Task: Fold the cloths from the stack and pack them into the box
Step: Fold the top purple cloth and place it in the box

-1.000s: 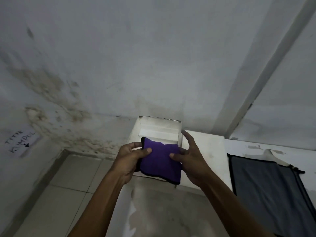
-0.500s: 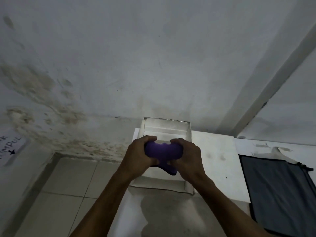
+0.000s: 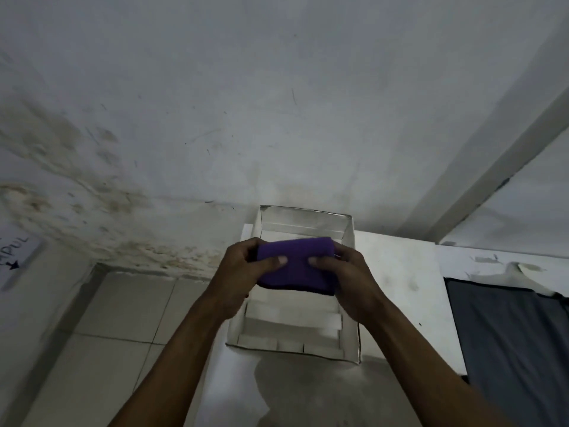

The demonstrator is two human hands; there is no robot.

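Table top (image 3: 400,272) in white carries a grey cloth (image 3: 508,334) at right and an open white box (image 3: 349,331). Over the box, left hand (image 3: 243,272) and right hand (image 3: 348,275) grip a folded purple cloth (image 3: 295,266).

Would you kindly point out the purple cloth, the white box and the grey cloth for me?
purple cloth (image 3: 295,266): head view, middle of its folded top face.
white box (image 3: 349,340): head view, its right wall.
grey cloth (image 3: 511,343): head view, centre of its flat surface.
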